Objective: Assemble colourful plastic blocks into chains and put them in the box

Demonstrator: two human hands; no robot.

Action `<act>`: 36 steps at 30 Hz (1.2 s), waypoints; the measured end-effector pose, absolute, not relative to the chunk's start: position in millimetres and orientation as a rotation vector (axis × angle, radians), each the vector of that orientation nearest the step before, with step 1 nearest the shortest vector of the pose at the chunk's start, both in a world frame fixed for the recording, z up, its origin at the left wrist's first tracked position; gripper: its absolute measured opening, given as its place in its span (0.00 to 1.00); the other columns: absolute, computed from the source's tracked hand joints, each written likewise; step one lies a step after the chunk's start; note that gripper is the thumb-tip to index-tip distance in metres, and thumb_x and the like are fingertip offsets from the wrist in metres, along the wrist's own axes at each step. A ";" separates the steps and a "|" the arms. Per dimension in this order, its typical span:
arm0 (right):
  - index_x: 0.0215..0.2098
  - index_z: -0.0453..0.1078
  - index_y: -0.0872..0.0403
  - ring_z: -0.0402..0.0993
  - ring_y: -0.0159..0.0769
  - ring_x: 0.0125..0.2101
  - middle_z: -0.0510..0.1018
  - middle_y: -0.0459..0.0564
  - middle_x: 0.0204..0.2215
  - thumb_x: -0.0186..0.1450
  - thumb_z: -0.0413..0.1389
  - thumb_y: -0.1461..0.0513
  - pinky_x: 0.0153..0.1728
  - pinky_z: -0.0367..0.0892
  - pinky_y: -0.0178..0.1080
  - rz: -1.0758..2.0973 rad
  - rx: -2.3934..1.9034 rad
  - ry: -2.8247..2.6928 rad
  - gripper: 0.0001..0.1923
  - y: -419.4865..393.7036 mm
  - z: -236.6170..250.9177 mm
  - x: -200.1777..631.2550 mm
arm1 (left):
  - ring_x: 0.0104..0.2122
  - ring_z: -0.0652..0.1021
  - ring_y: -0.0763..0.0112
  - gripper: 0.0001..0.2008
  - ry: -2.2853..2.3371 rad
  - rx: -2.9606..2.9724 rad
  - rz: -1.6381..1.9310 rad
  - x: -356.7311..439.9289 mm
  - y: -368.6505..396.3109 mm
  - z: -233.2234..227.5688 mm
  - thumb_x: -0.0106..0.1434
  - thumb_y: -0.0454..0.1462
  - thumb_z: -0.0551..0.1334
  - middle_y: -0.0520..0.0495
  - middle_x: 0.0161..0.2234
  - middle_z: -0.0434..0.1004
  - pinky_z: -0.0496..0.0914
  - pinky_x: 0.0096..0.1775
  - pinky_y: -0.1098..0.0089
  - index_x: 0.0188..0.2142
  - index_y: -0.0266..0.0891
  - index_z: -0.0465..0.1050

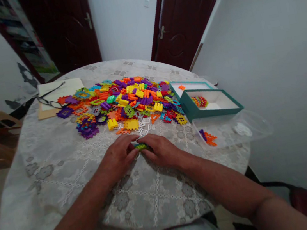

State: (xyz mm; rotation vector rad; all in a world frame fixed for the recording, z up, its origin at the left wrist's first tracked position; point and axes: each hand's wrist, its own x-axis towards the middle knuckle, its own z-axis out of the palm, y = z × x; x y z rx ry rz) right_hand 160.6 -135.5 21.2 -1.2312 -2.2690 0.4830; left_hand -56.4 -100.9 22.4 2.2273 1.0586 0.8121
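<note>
Left hand [120, 152] and right hand [159, 150] fingers pinch small green-yellow plastic interlocking piece [141, 146] on worktop [61, 167]; loose heap of bright plastic pieces [127, 101] at 12 o'clock. Judged light, stiff, slick; grip by edges

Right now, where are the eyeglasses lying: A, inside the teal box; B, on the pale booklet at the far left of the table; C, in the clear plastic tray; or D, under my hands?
B: the eyeglasses rest on the pale booklet at the table's far left, apart from the teal box, the clear plastic tray, the left hand and the right hand.
</note>
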 end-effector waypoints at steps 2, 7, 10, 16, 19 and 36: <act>0.62 0.70 0.52 0.75 0.43 0.54 0.80 0.56 0.54 0.72 0.56 0.64 0.58 0.69 0.47 0.411 -1.299 -2.274 0.20 -135.9 34.6 172.2 | 0.37 0.81 0.66 0.17 1.040 2.238 0.836 -57.8 -98.6 22.3 0.69 0.41 0.62 0.47 0.45 0.79 0.78 0.46 0.61 0.56 0.43 0.75; 0.57 0.73 0.51 0.76 0.43 0.51 0.82 0.54 0.51 0.70 0.54 0.66 0.56 0.69 0.47 0.156 -1.520 -2.114 0.18 -156.3 85.5 237.3 | 0.38 0.81 0.62 0.16 1.170 2.334 0.912 -67.8 -90.5 20.2 0.70 0.44 0.60 0.44 0.47 0.79 0.78 0.47 0.58 0.54 0.43 0.75; 0.54 0.75 0.53 0.77 0.43 0.44 0.82 0.54 0.44 0.68 0.54 0.65 0.49 0.71 0.44 0.033 -1.772 -1.938 0.18 -178.2 100.5 288.6 | 0.41 0.81 0.59 0.15 1.224 2.431 0.971 -75.0 -86.7 18.1 0.71 0.43 0.59 0.42 0.50 0.79 0.78 0.50 0.54 0.54 0.42 0.74; 0.52 0.77 0.55 0.79 0.45 0.41 0.84 0.57 0.45 0.66 0.51 0.64 0.46 0.71 0.44 -0.056 -2.072 -1.825 0.19 -203.9 75.1 364.5 | 0.52 0.80 0.53 0.15 1.249 2.557 1.012 -77.5 -84.0 9.0 0.73 0.41 0.57 0.39 0.53 0.79 0.75 0.58 0.49 0.56 0.41 0.73; 0.51 0.77 0.55 0.80 0.46 0.43 0.84 0.57 0.44 0.66 0.51 0.65 0.47 0.72 0.45 -0.048 -2.130 -1.904 0.19 -204.6 54.4 379.4 | 0.55 0.78 0.54 0.15 1.279 2.548 0.994 -76.2 -82.2 2.7 0.72 0.39 0.57 0.39 0.52 0.79 0.74 0.60 0.50 0.55 0.41 0.73; 0.52 0.74 0.52 0.75 0.47 0.51 0.80 0.57 0.49 0.69 0.52 0.70 0.55 0.73 0.52 0.208 -1.264 -2.116 0.17 -211.2 41.1 254.2 | 0.41 0.78 0.63 0.19 1.557 2.388 0.904 -77.1 -80.4 9.4 0.72 0.40 0.57 0.42 0.47 0.75 0.75 0.51 0.59 0.59 0.37 0.72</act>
